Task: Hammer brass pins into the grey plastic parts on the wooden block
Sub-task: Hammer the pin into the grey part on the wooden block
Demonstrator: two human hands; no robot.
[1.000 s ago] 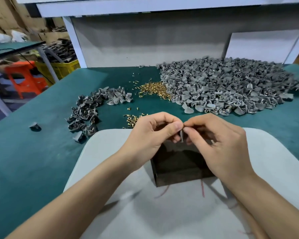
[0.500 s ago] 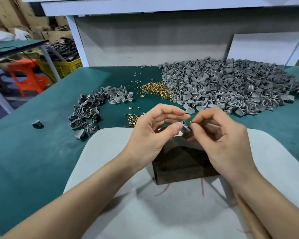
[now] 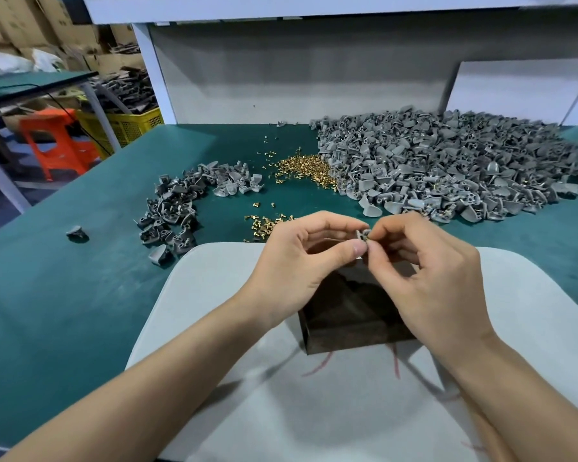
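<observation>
1. Grey part (image 3: 364, 233): we pinch it between left hand (image 3: 301, 265) and right hand (image 3: 427, 281), above the block (image 3: 351, 318).
2. Block: stands well inside the board (image 3: 214, 295) edges.
3. Pins (image 3: 301, 168) and heap of parts (image 3: 447, 168): beyond the board's far edge.

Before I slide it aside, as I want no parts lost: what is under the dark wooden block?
The wooden block stands on a pale grey board over the green table; red marks run out from its front edge. Anything directly beneath is covered.
</observation>
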